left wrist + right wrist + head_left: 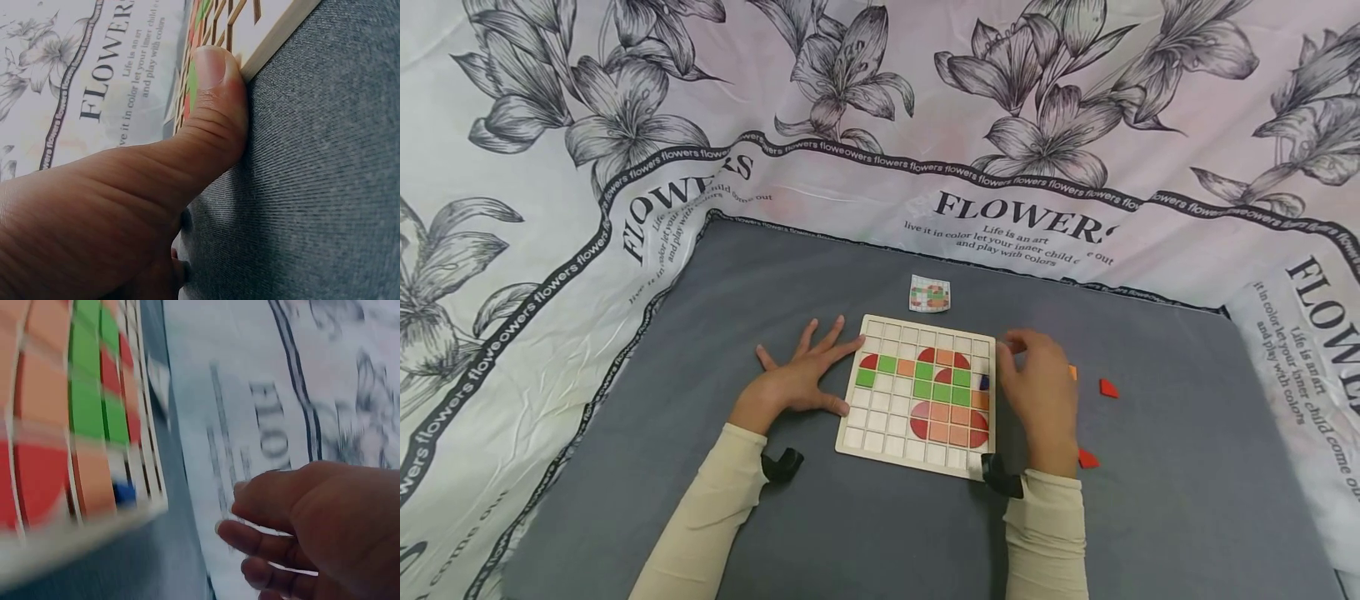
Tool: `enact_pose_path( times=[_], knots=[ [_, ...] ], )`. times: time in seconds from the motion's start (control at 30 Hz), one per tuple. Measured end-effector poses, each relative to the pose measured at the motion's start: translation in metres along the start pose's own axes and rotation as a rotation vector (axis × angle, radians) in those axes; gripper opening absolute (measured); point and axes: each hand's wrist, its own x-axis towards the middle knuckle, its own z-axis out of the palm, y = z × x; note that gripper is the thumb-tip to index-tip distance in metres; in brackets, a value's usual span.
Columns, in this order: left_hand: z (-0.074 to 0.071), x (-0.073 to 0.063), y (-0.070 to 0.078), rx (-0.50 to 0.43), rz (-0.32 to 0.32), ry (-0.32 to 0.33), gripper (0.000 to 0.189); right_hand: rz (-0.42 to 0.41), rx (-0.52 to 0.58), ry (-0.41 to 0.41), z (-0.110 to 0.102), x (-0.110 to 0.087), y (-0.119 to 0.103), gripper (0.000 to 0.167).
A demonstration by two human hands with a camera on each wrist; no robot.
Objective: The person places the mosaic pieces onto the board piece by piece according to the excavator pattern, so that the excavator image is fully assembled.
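A square wooden grid board [876, 419] lies flat, partly filled with green, orange and red pieces. My left hand [797, 379] has its fingers spread beside the board's left side; its thumb [209, 69] presses the board edge in the left wrist view. Close off the right edge is my right hand [1041, 387], fingers loosely bent and nothing visible between them in the right wrist view. A small dark blue piece [124, 492] sits in a cell at the board's right edge, beside an orange square [94, 480].
Two red quarter-round pieces, one farther [1108, 388] and one nearer [1087, 458], lie on the grey cloth right of my right hand. An orange piece [1073, 373] shows partly behind that hand. Beyond the board lies a small pattern card [929, 293]. Flower-printed fabric [1015, 225] rises behind.
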Motion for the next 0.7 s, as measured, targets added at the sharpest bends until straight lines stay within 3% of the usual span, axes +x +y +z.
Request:
enact_pose_path(
  times=[0.13, 0.33, 0.7],
  knots=[
    [0.001, 0.000, 0.000, 0.014, -0.006, 0.005, 0.112, 0.124, -0.031, 0.024, -0.011, 0.001, 0.028, 0.038],
    [0.002, -0.001, 0.000, 0.008, -0.006, 0.002, 0.112, 0.223, -0.045, -0.018, -0.021, -0.003, 0.061, 0.046],
    [-0.001, -0.002, 0.002, 0.003, -0.007, 0.000, 0.112, 0.354, -0.045, -0.078, -0.024, 0.000, 0.081, 0.053]
  ],
)
